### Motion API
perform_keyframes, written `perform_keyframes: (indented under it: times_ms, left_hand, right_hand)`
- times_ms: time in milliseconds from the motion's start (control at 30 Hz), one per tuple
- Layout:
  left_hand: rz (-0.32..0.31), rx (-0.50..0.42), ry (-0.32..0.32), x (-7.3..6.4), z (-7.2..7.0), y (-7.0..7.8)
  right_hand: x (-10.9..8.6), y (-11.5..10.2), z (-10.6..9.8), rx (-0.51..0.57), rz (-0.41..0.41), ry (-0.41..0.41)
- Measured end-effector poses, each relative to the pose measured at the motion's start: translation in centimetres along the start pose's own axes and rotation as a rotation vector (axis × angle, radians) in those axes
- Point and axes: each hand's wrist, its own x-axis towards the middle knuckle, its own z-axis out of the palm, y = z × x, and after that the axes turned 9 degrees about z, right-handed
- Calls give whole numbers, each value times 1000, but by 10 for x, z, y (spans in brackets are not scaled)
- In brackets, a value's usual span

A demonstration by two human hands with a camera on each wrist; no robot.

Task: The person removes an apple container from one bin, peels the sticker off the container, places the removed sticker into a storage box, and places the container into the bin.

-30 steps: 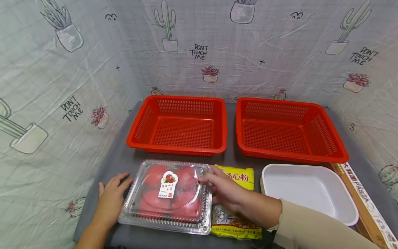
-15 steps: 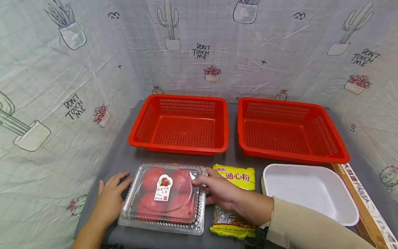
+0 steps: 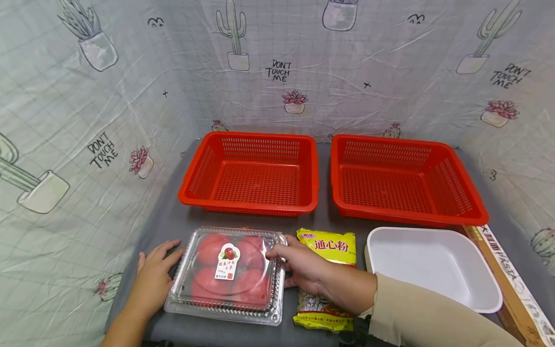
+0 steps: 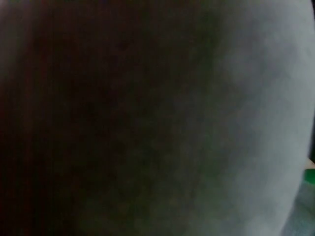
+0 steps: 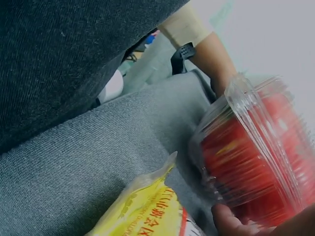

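A clear plastic clamshell box [image 3: 208, 303] of red, round fruit, with a white apple-picture label [image 3: 226, 267], lies on the grey surface in the head view. My right hand [image 3: 305, 265] grips its right edge, thumb over the lid and fingers down the side. Along the box's left side rests my left hand [image 3: 155, 274], fingers extended and fingertips right at the edge. In the right wrist view the box [image 5: 251, 152] shows side-on, with fingers [image 5: 229, 221] under its near corner. A yellow pasta bag [image 3: 336, 246] lies just right of the box, partly hidden by my right hand.
Two red perforated baskets stand at the back, a left basket [image 3: 256, 208] and a right basket [image 3: 399, 217]. A white tray [image 3: 433, 270] lies front right, beside a long pasta box [image 3: 507, 270]. Printed cloth walls [image 3: 329, 96] enclose the surface. The left wrist view is dark and blurred.
The fruit box has slid a little left in my right hand's grip, leaving a gap to the yellow bag and uncovering more of it. My left hand has stayed nearly still.
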Motion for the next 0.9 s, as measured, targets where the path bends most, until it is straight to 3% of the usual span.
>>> perform_keyframes:
  times_ms: [433, 900]
  left_hand:
    - [-17, 1, 6, -1, 1, 1]
    - [-13, -12, 22, -3, 3, 2]
  right_hand:
    - [-4, -6, -2, -38, -8, -34]
    - [-13, -8, -7, 1, 14, -60]
